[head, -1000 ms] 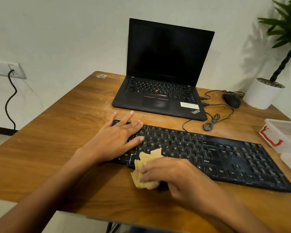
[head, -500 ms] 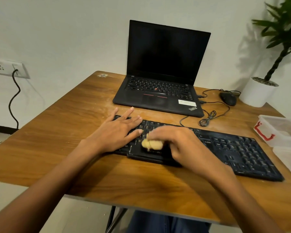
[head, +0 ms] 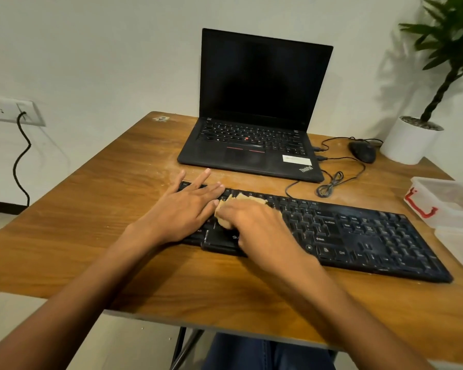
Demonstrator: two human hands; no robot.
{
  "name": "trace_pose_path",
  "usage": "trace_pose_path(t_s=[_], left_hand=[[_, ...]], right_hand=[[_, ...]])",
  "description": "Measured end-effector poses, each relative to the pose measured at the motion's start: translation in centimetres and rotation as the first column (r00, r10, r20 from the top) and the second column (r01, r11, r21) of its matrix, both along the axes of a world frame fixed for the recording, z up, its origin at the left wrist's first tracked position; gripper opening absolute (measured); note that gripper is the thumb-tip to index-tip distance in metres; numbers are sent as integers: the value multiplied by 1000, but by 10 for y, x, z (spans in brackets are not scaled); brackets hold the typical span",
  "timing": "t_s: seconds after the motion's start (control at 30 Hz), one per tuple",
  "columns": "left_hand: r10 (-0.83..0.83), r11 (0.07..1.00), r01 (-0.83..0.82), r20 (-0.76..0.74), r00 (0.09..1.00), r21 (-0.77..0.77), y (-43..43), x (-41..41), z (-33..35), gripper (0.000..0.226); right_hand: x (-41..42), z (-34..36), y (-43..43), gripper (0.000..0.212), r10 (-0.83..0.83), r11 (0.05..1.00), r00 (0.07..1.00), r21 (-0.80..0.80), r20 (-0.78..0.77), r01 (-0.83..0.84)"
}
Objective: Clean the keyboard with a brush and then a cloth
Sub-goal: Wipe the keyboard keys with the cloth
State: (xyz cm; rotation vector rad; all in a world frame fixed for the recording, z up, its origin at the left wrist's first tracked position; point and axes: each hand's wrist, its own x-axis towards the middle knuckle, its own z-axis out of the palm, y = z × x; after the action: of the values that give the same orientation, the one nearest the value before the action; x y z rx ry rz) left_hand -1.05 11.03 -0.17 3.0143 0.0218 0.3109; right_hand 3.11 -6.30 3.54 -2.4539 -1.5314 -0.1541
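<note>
A long black keyboard (head: 358, 233) lies across the wooden table (head: 91, 214), dusty on its right half. My left hand (head: 183, 209) rests flat on the keyboard's left end with fingers straight and spread. My right hand (head: 254, 225) presses a crumpled tan cloth (head: 225, 218) onto the keys just right of the left hand; the cloth sticks out beyond its fingers toward the upper key rows. No brush is in view.
An open black laptop (head: 254, 145) stands behind the keyboard, with a coiled cable (head: 329, 186) and a black mouse (head: 362, 152) to its right. A white plant pot (head: 409, 141) occupies the far right corner. A clear plastic box (head: 444, 201) with a red latch sits at the right edge.
My right hand carried the cloth from the keyboard's front edge up onto the keys and farther toward the back rows. My left hand stayed on the left end.
</note>
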Motion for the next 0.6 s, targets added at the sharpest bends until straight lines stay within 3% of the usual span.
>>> trace_pose_path(t_s=[0.1,0.17,0.27,0.33,0.47,0.6], left_hand=[[4,1000,-4,-5,1000,-16,0,0,-1,77],[6,1000,-7,-6,1000,-20,0,0,-1,77],[5,1000,-5,-10,1000,-27,-1,-1,-1,76],[-1,999,0,-14,1000,-35,-1,-1,0,76],[28,1000,-28,-14,999,8,-2,-1,2,76],[9,999,-9,9,1000,53,-15,-7,6,70]], right_hand=[[-25,-2,-17,46,154,988,979,34,-130,-151],[-15,2,-21,46,126,991,974,75,-187,-114],[12,4,-20,48,-70,990,994,115,-81,79],[3,0,-21,46,-79,996,997,42,17,78],[-36,-6,-35,48,164,985,970,76,-179,-153],[-10,0,-31,51,20,978,992,210,-126,7]])
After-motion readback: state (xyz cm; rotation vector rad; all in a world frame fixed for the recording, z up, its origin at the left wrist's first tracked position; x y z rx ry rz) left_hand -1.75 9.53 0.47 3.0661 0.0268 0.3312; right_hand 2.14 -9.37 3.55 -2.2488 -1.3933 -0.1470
